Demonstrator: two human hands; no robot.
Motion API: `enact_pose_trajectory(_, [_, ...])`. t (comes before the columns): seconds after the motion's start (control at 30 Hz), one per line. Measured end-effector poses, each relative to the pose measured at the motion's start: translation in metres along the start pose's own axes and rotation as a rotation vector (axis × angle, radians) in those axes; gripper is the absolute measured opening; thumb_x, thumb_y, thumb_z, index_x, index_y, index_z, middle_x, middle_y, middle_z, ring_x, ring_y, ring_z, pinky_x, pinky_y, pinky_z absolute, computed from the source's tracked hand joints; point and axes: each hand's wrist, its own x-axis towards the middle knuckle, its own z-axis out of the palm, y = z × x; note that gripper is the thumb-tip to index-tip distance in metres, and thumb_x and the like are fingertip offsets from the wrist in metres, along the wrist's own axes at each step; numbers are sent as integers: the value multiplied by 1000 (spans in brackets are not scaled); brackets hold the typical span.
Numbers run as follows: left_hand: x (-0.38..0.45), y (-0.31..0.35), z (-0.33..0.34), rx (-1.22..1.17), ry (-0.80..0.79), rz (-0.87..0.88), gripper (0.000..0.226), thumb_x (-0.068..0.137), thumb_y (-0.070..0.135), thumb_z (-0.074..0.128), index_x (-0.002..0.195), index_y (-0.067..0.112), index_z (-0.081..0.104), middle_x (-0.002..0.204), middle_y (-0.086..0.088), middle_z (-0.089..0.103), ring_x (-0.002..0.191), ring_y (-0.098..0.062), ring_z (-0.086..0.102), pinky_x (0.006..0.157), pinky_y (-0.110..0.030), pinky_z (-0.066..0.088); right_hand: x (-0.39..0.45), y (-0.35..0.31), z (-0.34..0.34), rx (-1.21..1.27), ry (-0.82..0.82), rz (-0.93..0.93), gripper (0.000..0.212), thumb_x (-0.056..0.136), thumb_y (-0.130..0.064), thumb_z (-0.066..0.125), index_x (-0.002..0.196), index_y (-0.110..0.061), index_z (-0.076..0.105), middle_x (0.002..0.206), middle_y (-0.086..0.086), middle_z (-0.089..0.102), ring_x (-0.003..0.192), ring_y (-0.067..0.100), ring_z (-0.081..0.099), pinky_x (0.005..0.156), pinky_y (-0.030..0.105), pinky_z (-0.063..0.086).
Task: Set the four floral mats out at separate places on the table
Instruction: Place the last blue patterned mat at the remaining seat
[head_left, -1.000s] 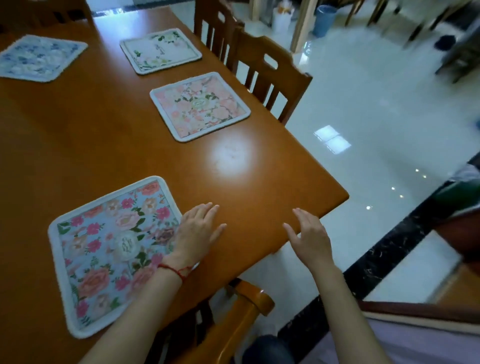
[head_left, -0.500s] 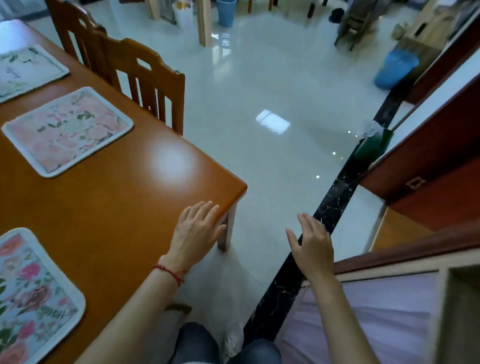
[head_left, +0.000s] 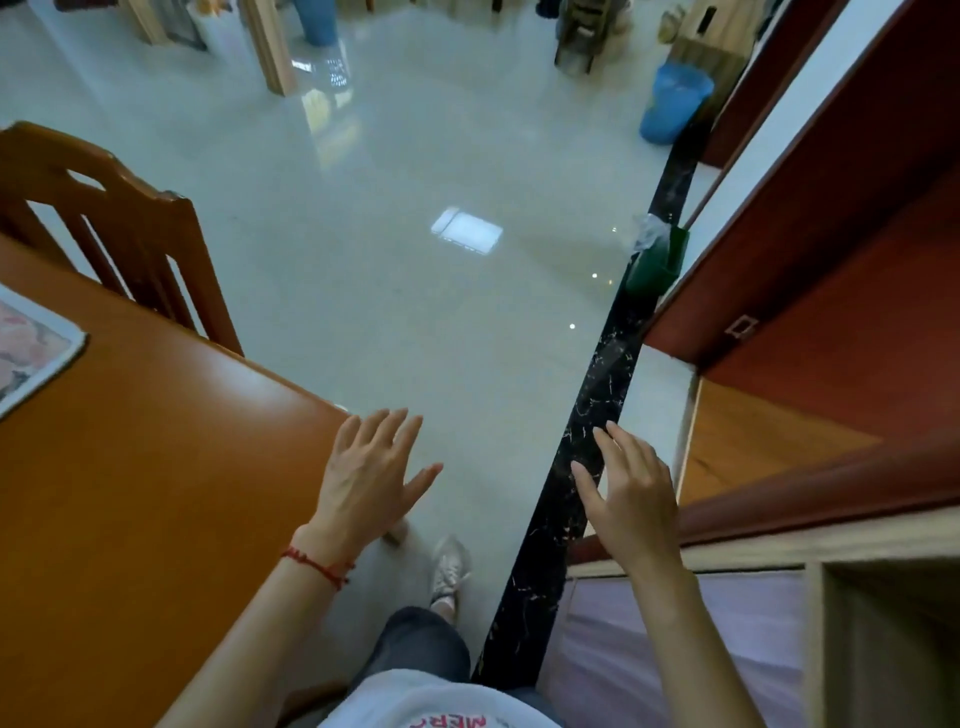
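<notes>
Only a corner of one pink floral mat (head_left: 31, 348) shows at the left edge, lying flat on the orange wooden table (head_left: 130, 467). The other mats are out of view. My left hand (head_left: 369, 478), with a red string on its wrist, hovers open over the table's right corner, fingers spread, holding nothing. My right hand (head_left: 631, 499) is open too, raised over the floor and a black marble strip, well clear of the table.
A wooden chair (head_left: 109, 234) stands at the table's far side. The glossy pale floor (head_left: 415, 260) spreads ahead. A dark red cabinet (head_left: 831, 270) and a low shelf unit (head_left: 779, 623) line the right. A blue bin (head_left: 672, 104) stands far back.
The view has swung right, away from the table; three mats have slid out of sight. Both hands stay open, the left now at the table's corner instead of beside the near mat.
</notes>
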Motion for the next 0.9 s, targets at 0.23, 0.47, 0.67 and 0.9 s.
enact_pose_trajectory(0.23, [83, -20, -17, 17, -33, -40, 73, 89, 61, 16, 122, 11, 59, 121, -10, 63, 114, -31, 58, 94, -51, 45, 80, 7, -1, -57, -19, -7, 55, 84, -44, 40, 116, -5, 61, 118, 13, 63, 110, 29, 59, 91, 41, 47])
enact_pose_trajectory(0.47, [165, -29, -35, -9, -68, -36, 76, 91, 61, 11, 120, 9, 59, 117, -14, 65, 109, -33, 61, 89, -51, 48, 165, 17, -2, -45, 2, -9, 56, 85, -46, 39, 116, -6, 61, 120, 13, 62, 112, 30, 58, 93, 43, 46])
enact_pose_trajectory(0.67, [239, -27, -46, -42, -38, -112, 76, 92, 59, 10, 117, 8, 61, 116, -13, 65, 107, -31, 62, 89, -49, 48, 249, 37, 2, -33, -19, -56, 60, 86, -50, 35, 120, -7, 58, 124, 13, 60, 114, 30, 56, 95, 42, 44])
enact_pose_trajectory(0.9, [339, -17, -52, -65, -16, -246, 76, 94, 58, 10, 119, 5, 58, 116, -14, 65, 108, -33, 61, 88, -48, 50, 387, 61, 10, -45, -83, -201, 65, 92, -55, 23, 123, -7, 54, 125, 14, 58, 114, 31, 56, 93, 44, 45])
